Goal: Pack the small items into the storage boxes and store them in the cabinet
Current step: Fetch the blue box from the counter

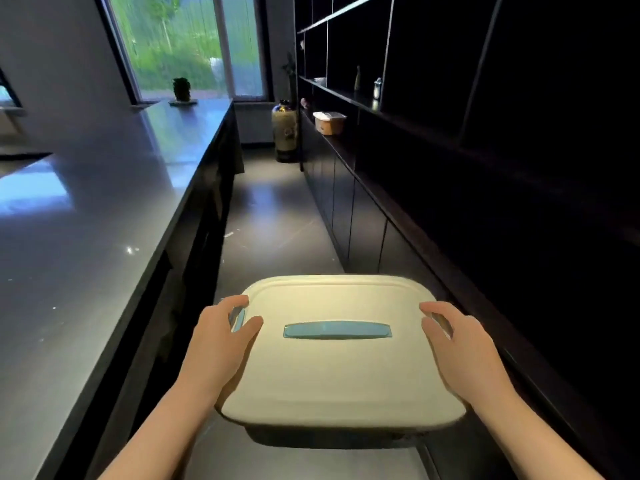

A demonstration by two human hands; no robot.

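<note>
Fingers (239, 301) of L hand (221, 336) curl over the box's left edge, thumb on the lid near a blue side clip (238, 319). R hand (457, 341) mirrors it on the right edge: fingers bent over the rim, thumb on top. Both hands grip the box (332, 372), w/ bare forearms coming up from the bottom of frame.

Box: cream lid w/ rounded corners, blue handle (337, 330) lying flat across the lid's middle, darker base showing under the near edge. It's held off the floor (273, 209) in the aisle between counter and cabinet, roughly level, slightly closer to the cabinet side.

Left: long glossy grey counter (86, 216) w/ a small potted plant (181, 89) at its far end by the window (180, 43). Right: dark cabinet (485, 168) w/ closed lower doors and open shelves above. A 2nd box (329, 122), same cream lid, sits on the cabinet ledge far down the aisle. Bottle (357, 77) and small jar (377, 87) stand on a shelf above it. Tall patterned vase (285, 131) stands on the floor at the aisle's end.
</note>
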